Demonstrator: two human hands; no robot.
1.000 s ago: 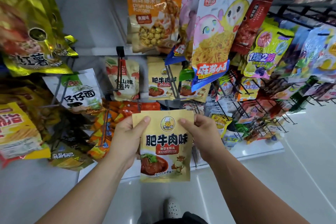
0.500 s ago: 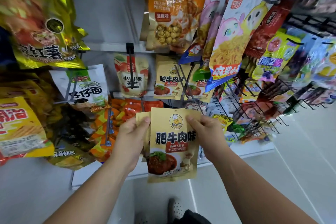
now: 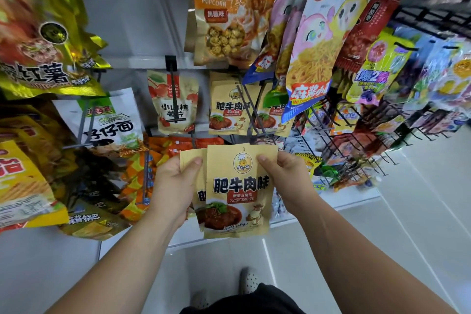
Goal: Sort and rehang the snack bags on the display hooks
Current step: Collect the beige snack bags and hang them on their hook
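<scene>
Two tan beef-flavour snack bags are in my hands, one behind the other. The front bag (image 3: pixel 239 194) is pinched at its top right corner by my right hand (image 3: pixel 285 176). The rear bag (image 3: pixel 191 160) peeks out to the left, and my left hand (image 3: pixel 175 186) holds it by its top left corner. Both bags hang upright in front of the rack. Two matching tan bags (image 3: pixel 228 107) hang on a black hook (image 3: pixel 246 107) just above. A hawthorn chip bag (image 3: pixel 173 104) hangs to their left.
Snack bags crowd the rack: a popcorn bag (image 3: pixel 229 13) above, cartoon noodle bags (image 3: pixel 316 48) upper right, gold sweet-potato bags (image 3: pixel 43 33) upper left, orange packs (image 3: pixel 142 181) left of my hand. Bare black wire hooks (image 3: pixel 344 150) jut out at the right. White floor and my shoe (image 3: pixel 248 280) lie below.
The single-looking bag has fanned apart into two, the rear one sliding left in my left hand. The view has drifted so the rack sits further right.
</scene>
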